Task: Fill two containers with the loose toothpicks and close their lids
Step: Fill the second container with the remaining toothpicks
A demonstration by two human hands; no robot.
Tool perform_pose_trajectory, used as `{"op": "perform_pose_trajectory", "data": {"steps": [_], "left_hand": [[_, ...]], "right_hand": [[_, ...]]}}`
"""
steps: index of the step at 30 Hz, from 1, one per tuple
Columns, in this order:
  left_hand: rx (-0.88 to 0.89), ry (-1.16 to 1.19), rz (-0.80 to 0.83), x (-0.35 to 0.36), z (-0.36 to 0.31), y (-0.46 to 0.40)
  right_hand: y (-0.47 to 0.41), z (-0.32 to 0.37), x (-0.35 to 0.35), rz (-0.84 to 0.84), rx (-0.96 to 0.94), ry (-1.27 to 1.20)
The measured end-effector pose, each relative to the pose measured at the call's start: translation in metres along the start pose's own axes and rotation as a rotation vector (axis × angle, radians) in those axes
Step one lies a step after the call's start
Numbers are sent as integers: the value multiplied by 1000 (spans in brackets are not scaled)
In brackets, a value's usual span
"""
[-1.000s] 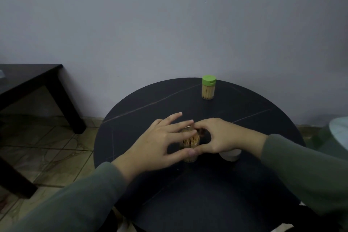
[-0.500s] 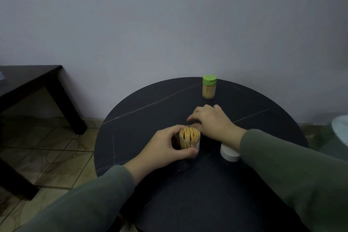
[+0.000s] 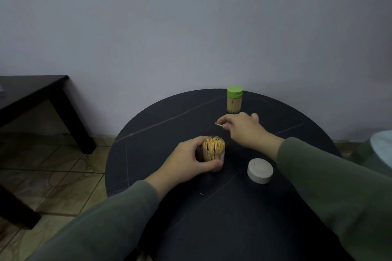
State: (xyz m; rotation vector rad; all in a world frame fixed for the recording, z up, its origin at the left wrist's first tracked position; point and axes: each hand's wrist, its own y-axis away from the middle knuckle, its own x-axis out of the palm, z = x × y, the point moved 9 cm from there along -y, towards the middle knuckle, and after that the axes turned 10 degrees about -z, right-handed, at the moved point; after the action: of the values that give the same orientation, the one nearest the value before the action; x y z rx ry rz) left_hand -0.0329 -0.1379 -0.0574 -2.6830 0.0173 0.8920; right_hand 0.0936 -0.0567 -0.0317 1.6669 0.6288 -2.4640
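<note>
We see the left hand (image 3: 186, 162) wrapped round the open clear container (image 3: 213, 153), thumb in front, fingers behind; its lower wall is partly hidden by the thumb. The container stands upright on the round black tabletop (image 3: 148, 133), packed with toothpicks, no lid on. The right hand (image 3: 244, 128) reaches further back, fingertips pinching one loose toothpick (image 3: 218, 124) low over the tabletop; we cannot tell if the tip touches the surface, and most of the pick is hidden behind the fingers. The white lid (image 3: 260, 170) lies flat near the open container, to its right, apart from both hands. The second container (image 3: 234, 99) with green lid on stands upright near the far edge, just beyond the right hand, full of toothpicks. A tiny pale speck (image 3: 201, 194) on the near tabletop is too small to identify. Both green sleeves are cut off at the frame bottom. A dark side table (image 3: 31, 95) is cropped at left, a pale object (image 3: 381, 146) cropped at right, unclear. Tiled floor (image 3: 53, 165), plain grey wall (image 3: 191, 27), dim light.
</note>
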Motion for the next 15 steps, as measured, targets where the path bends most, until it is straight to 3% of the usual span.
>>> {"op": "perform_pose_trajectory", "data": {"steps": [4, 6, 8, 11, 15], "left_hand": [[-8, -16, -2, 4, 1, -5], [-13, -19, -3, 6, 1, -7], [-14, -20, -8, 6, 2, -8], [-9, -31, -15, 6, 1, -9], [2, -28, -16, 6, -2, -9]], "right_hand": [[16, 11, -27, -100, 55, -639], [26, 19, -39, -140, 44, -845], [32, 25, -37, -116, -22, -815], [36, 19, -21, -42, -73, -550], [41, 11, -17, 5, -104, -575]]}}
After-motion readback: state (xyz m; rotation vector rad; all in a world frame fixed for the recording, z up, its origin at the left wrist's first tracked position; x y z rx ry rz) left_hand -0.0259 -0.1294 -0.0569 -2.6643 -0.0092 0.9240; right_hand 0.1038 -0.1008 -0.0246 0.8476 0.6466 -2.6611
